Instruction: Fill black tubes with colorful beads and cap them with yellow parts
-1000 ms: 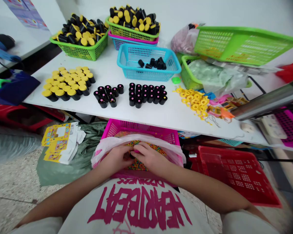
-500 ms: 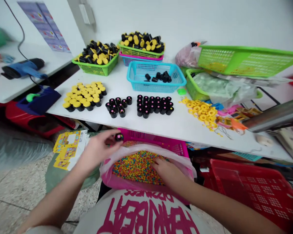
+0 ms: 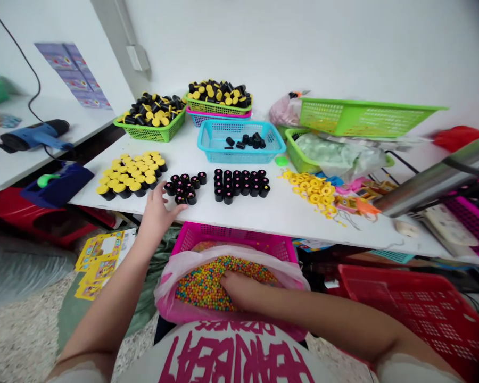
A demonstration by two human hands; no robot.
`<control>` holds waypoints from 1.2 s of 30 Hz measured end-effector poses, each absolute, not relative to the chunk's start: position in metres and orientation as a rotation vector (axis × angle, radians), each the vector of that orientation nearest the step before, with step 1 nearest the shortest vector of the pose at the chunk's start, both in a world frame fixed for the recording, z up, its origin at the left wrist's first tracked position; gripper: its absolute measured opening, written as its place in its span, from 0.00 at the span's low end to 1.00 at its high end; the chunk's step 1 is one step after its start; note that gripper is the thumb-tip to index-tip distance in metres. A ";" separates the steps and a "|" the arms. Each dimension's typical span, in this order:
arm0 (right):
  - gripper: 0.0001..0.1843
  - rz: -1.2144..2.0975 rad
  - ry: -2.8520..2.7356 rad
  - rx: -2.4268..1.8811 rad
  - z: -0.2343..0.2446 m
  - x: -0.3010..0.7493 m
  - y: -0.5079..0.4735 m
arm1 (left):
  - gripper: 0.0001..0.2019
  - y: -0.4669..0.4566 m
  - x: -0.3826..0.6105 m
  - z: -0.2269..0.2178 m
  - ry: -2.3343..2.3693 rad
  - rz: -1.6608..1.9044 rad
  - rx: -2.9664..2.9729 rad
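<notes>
My left hand (image 3: 158, 208) is at the table's front edge, thumb and fingers spread apart, beside a cluster of small black cups (image 3: 183, 183) with pink showing in their tops. Nothing is visibly held in it. My right hand (image 3: 236, 287) is sunk into small multicoloured balls (image 3: 201, 279), so its fingers are hidden. The balls fill a clear plastic bag (image 3: 170, 271) inside a pink basket (image 3: 279, 243) in front of me. To the right of the cluster stand rows of similar black cups (image 3: 239, 183). Yellow-capped black cups (image 3: 132, 174) stand at the left.
Two green baskets (image 3: 149, 133) of yellow-capped cups stand behind, one stacked. A blue basket (image 3: 205, 151) holds several black pieces. Yellow rings (image 3: 313, 191) lie right, near a metal pole (image 3: 431, 178). A red crate (image 3: 403, 303) is low at right; a heat gun (image 3: 40, 135) lies left.
My left hand has moved from above the bag up to the black cup cluster, and the cup it held is out of its grip. My right hand has gone deeper into the balls.
</notes>
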State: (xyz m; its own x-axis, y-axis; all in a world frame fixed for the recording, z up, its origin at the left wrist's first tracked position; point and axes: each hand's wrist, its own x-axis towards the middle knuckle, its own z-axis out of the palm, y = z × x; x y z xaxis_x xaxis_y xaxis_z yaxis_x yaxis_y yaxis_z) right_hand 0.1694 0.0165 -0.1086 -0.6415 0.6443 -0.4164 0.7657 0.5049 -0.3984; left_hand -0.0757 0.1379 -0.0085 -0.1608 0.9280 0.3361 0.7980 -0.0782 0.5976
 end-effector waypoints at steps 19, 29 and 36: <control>0.18 -0.925 2.582 0.982 -0.114 0.170 0.022 | 0.19 0.173 0.047 -0.007 1.867 0.728 2.475; 0.24 -1.296 2.536 1.194 -0.118 0.179 0.024 | 0.12 0.082 0.014 0.052 1.151 0.670 2.173; 0.16 -1.833 2.339 1.391 -0.103 0.187 0.029 | 0.18 0.015 -0.024 -0.018 1.314 0.526 2.037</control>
State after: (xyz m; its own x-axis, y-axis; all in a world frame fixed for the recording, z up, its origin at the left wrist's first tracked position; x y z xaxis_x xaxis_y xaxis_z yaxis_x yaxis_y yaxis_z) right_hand 0.1866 0.0292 -0.1029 -0.6327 0.6789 -0.3725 0.5238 0.0209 -0.8516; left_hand -0.0237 0.0148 -0.0178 0.4171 0.9088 -0.0140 0.6484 -0.2867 0.7052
